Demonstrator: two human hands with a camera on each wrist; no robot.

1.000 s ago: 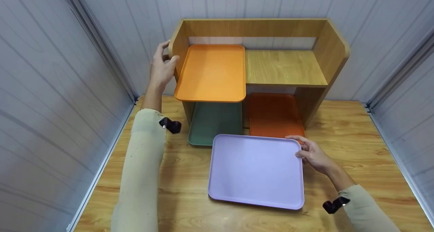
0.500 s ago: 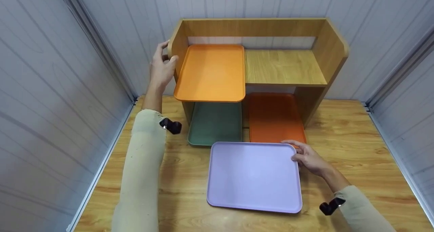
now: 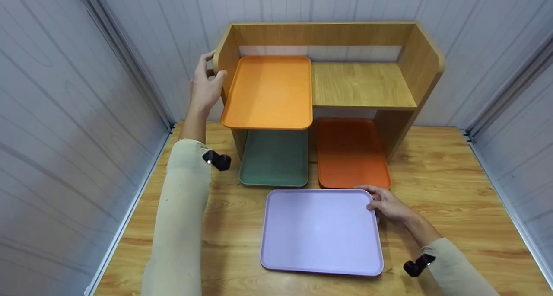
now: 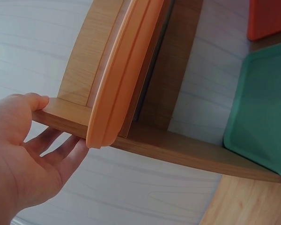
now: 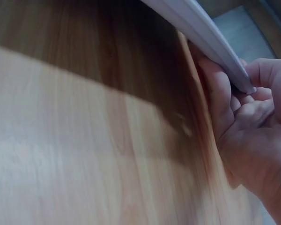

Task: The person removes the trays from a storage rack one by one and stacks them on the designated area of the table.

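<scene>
- Right hand (image 3: pixel 389 206) grips the far right corner of the lilac tray (image 3: pixel 320 231), lower centre of frame, on the table (image 3: pixel 453 201).
- Left hand (image 3: pixel 205 86) clasps the left side panel of the wooden shelf (image 3: pixel 363 84), upper left, beside the orange tray (image 3: pixel 268 93).

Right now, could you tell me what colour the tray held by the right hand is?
The tray is pale lilac, clearest in the head view.
</scene>
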